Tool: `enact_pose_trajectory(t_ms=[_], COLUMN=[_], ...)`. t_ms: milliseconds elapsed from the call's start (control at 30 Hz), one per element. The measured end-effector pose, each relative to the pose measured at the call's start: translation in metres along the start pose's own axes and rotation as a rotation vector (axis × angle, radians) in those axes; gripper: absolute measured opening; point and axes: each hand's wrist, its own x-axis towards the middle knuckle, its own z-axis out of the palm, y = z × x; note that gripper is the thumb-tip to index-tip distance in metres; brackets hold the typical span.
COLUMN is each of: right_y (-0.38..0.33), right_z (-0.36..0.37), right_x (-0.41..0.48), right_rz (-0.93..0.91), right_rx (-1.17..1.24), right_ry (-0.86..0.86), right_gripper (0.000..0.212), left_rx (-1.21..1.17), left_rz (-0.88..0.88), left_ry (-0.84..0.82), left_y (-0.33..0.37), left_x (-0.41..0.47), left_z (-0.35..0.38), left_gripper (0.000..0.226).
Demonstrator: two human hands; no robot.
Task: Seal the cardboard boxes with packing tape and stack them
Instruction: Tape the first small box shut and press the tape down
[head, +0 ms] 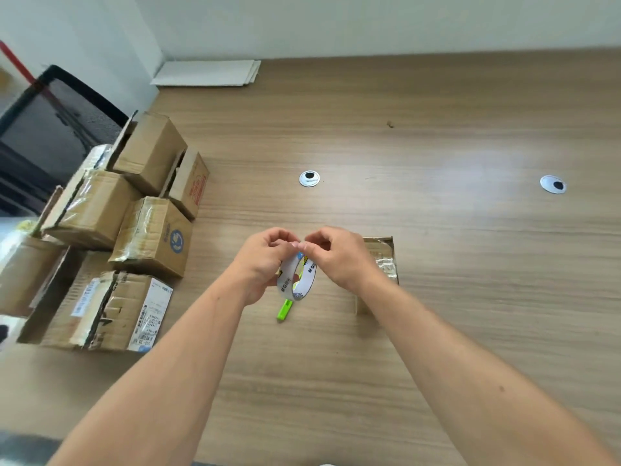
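Wooden table [437,136], left hand [265,264] grip around tape roll [297,277], right hand [339,255] pinching its edge

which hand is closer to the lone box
Right. The right hand overlaps the left edge of the box in view; the left hand sits further left, past the tape roll.

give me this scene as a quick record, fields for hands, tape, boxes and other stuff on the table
left hand: grips the tape roll from its left side
right hand: pinches at the roll's top edge, likely hunting the tape end
tape roll: held upright above the table, between both hands
green cutter: lies on the table just below the roll
small box: on the table behind the right hand, partly hidden
box pile: cardboard boxes at the table's left, some taped
other: two cable grommets, white sheets at the far edge
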Motion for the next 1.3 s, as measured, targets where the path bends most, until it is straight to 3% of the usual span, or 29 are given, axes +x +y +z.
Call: enact_pose_trajectory(t_ms=[133,333,433,600,800,967,1167,1300], right_y=[-0.006,-0.015,-0.013,-0.011,0.001,0.006,0.013,0.016], right_z=[0.026,0.062,0.081,0.106,0.131,0.148,0.164,0.164], right_x=[0.007,0.023,0.034,0.047,0.075,0.109,0.123,0.133], right_rz=[0.042,0.132,0.196,0.29,0.353,0.38,0.307,0.303], right_rx=[0.125,0.266,0.35,0.391,0.25,0.193,-0.155,-0.217], right_ry=[0.017,0.004,-0.039,-0.156,-0.13,-0.016,-0.05,-0.088], right_gripper=[0.017,0.018,0.022,0.023,0.024,0.025,0.016,0.016], left_rx=[-0.035,-0.141,0.066,0.326,0.487,0.591,0.703,0.8], left_rz=[-0.015,-0.099,-0.06,0.021,-0.069,-0.22,-0.335,-0.375], left_ry=[0.021,0.062,-0.013,-0.061,-0.18,-0.26,-0.389,-0.429], left_y=[-0.002,-0.024,-0.049,-0.08,-0.093,-0.099,-0.1,-0.096], left_x=[-0.011,-0.007,0.0,0.022,0.043,0.06,0.085,0.098], left_z=[-0.02,-0.061,-0.082,-0.1,-0.117,-0.134,-0.141,-0.136], left_gripper=[0.005,0.024,0.031,0.015,0.049,0.017,0.024,0.035])
